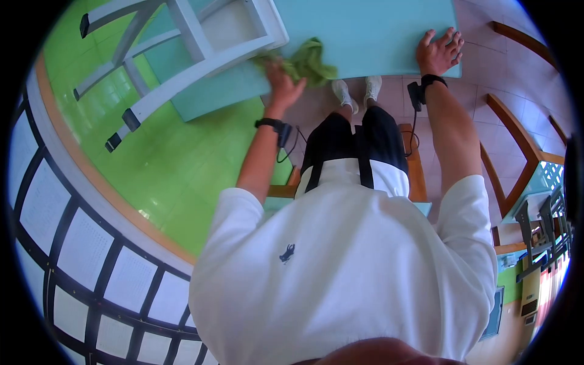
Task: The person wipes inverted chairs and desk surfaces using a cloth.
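Observation:
A crumpled green cloth (313, 62) lies on the pale blue tabletop (371, 36), bunched near its front edge. My left hand (284, 84) is on the cloth's left part, its fingers closed on it and slightly blurred. Just beyond that hand, an upturned grey stool (201, 64) rests on the tabletop with its legs pointing left. My right hand (439, 55) rests at the tabletop's right end, fingers spread and holding nothing. A black band with a cable is on each wrist.
Wood-framed furniture (517, 152) stands to the right, with dark upturned stools (544, 225) farther back. A green wall (164, 182) and a black-framed display of paper sheets (88, 243) run along the left. My shoes (344, 94) are on the tiled floor below the table edge.

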Available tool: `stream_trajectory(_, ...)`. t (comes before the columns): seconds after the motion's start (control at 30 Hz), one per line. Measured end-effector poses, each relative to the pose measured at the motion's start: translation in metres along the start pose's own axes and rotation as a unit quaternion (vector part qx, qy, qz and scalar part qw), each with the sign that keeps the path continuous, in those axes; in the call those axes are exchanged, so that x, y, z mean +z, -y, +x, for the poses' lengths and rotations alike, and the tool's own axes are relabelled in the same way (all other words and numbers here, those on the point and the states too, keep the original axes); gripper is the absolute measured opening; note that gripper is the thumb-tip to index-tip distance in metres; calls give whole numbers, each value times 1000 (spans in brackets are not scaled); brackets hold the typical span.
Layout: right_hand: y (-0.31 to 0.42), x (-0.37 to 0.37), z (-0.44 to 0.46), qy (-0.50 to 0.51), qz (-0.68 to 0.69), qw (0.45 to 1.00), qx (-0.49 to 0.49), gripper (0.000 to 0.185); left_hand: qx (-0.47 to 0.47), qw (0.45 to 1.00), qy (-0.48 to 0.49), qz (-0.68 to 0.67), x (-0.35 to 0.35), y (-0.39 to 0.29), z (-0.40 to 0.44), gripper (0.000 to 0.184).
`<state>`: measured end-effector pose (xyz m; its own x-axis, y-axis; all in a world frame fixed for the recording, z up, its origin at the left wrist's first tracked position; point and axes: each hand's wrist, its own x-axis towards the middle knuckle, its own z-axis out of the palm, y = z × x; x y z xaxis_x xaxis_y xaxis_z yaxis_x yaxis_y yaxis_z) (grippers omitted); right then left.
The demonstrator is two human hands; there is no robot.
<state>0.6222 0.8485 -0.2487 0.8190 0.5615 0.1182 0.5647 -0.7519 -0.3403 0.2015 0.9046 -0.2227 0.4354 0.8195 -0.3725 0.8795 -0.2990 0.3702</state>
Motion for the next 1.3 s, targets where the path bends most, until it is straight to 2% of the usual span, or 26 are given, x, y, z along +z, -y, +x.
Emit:
stream_trajectory(0.03,0,1,-1,0,-2,1000,5,66,49,999,-3,5,5,-21,2,105)
stream_trajectory(0.1,-1,-3,3,-1,6,1000,2,66,72,995,45,51,0,-84,4,100)
stream_trajectory(0.13,-3,-4,0,-1,13,1000,-10,66,72,995,53,51,-3,-88,6,100)
stream_trajectory(0.2,-5,-2,-4,7,11,1000,-5,66,88,995,6,52,-1,-93,13,97)
stream_trajectory(0.27,-4,2,2,7,16,1000,-5,66,108,992,-31,55,-10,-76,12,96)
stream_trajectory(0.33,-7,-2,1,5,6,1000,-10,68,36,996,27,82,-29,-54,0,98)
stream_trajectory(0.47,-5,-2,4,12,20,1000,0,68,-90,991,-6,103,-58,31,-27,102)
stream_trajectory(0.5,-6,0,3,12,23,1000,2,69,-90,991,-6,101,-68,48,-28,102)
stream_trajectory(0.57,-8,1,1,15,23,1000,2,69,-164,982,33,88,-79,71,-32,103)
stream_trajectory(0.6,-6,1,0,15,24,1000,0,69,-165,982,34,86,-69,78,-32,103)
stream_trajectory(0.67,-4,-1,-2,17,25,1000,-3,69,-88,994,-38,-49,-44,95,-27,94)
stream_trajectory(0.7,-3,-1,-3,14,20,1000,-4,68,-89,994,-38,-50,-40,88,-24,94)
stream_trajectory(0.77,-1,0,-2,11,17,1000,-11,68,23,996,-88,5,-31,56,-12,74)
stream_trajectory(0.87,0,-2,-4,8,25,1000,-7,68,-7,996,-91,-6,-26,16,-7,71)
stream_trajectory(0.93,1,-3,-3,12,10,1000,-4,68,11,993,-117,6,-32,19,-3,71)
stream_trajectory(1.0,1,-5,-5,15,12,1000,-7,68,-71,995,-68,13,-52,46,-13,75)
stream_trajectory(1.07,3,-4,-3,19,2,1000,5,68,-258,957,-133,-7,-48,102,-25,67)
stream_trajectory(1.17,4,-6,-5,15,10,1000,2,68,-229,967,-102,47,-68,138,-37,57)
stream_trajectory(1.2,2,-7,-7,20,8,1000,8,68,-229,967,-96,51,-66,135,-38,57)
stream_trajectory(1.3,5,-3,-4,15,-2,1000,-1,68,-144,976,-162,24,-50,87,-18,48)
